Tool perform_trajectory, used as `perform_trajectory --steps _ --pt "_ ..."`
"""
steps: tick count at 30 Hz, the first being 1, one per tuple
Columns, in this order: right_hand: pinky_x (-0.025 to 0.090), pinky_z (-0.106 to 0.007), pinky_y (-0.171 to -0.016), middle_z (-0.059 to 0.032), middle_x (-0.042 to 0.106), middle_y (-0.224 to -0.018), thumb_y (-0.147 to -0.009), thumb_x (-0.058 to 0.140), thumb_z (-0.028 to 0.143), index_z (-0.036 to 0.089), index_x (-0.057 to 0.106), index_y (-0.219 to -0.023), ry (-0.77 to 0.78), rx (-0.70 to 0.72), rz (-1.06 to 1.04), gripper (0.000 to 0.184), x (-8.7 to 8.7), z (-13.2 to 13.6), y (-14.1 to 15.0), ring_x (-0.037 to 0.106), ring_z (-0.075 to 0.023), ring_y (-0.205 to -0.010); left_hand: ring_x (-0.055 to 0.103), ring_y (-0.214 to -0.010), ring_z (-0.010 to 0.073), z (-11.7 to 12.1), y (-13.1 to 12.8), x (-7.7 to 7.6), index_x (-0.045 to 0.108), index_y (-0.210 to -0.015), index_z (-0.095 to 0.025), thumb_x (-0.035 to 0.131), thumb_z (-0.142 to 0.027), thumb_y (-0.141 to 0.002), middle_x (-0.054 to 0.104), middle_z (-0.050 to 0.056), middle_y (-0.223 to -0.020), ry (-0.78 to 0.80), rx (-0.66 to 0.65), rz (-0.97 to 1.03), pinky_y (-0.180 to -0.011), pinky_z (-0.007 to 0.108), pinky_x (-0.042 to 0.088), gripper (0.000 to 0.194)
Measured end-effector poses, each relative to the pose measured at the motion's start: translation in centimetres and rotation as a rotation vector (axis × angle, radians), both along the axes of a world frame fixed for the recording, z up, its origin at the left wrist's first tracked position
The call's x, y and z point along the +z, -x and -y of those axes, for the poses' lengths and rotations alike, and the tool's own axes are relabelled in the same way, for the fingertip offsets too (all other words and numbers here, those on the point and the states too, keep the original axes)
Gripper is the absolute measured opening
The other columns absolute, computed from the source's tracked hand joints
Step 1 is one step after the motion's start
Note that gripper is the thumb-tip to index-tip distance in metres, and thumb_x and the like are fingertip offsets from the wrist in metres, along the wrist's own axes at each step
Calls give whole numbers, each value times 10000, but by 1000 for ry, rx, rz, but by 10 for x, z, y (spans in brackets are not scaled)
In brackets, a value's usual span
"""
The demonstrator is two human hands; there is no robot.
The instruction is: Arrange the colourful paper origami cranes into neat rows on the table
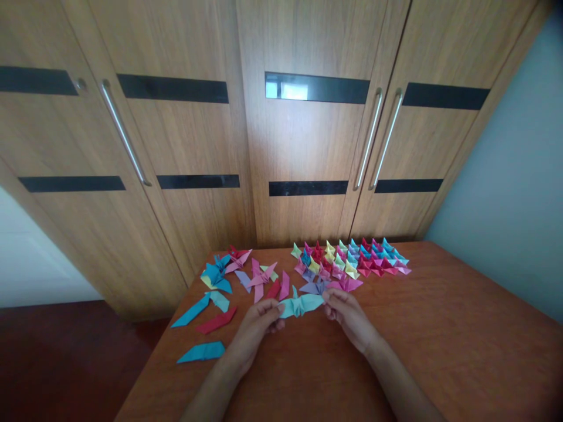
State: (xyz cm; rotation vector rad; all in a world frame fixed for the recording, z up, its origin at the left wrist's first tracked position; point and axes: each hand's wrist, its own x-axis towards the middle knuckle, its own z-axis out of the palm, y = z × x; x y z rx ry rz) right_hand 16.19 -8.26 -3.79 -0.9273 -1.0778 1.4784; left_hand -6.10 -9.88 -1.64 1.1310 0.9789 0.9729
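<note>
A mint-green origami crane (pixel 299 305) is stretched between my two hands above the table. My left hand (pixel 263 318) pinches one wing tip, and my right hand (pixel 346 310) pinches the other. The crane's wings spread flat to both sides, with a pointed end sticking up at the middle. Just beyond it lie a purple paper crane (pixel 315 286) and a pink paper crane (pixel 345 283), close to my right fingers. A red folded paper strip (pixel 273 290) lies past my left hand.
Rows of small colourful paper cranes (pixel 352 259) stand at the back of the brown table (pixel 448 340). At the left lie blue folded paper (pixel 202 351), a red strip (pixel 217 321) and a loose pile with a pink piece (pixel 263 275). A wooden wardrobe (pixel 308 140) rises behind.
</note>
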Motion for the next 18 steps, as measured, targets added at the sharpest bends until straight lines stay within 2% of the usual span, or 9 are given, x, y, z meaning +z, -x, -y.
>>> perform_trajectory --steps 8,12,18 --pt "292 -229 -483 30 458 -581 -774 612 454 191 527 -652 -108 -200 145 303 -3 -6 2 393 -101 -514 487 -580 92 -2 0 -5 575 -725 -148 595 -408 -790 590 -3 -643 -12 44 -19 -554 196 345 269" --pt "293 -230 -490 32 435 -583 -814 559 443 197 527 -669 -231 -309 246 287 -1 -3 3 380 -107 -528 506 -597 92 -1 0 -6 574 -739 -150 591 -414 -793 593 -8 -658 -11 59 -2 -576 199 361 270" --pt "355 -246 -548 -11 565 -644 -815 555 425 204 604 -720 -497 -183 633 246 4 11 16 489 -146 -599 509 -578 100 -2 -5 -5 579 -724 -150 609 -466 -760 608 3 -656 -38 59 -91 -557 204 365 319"
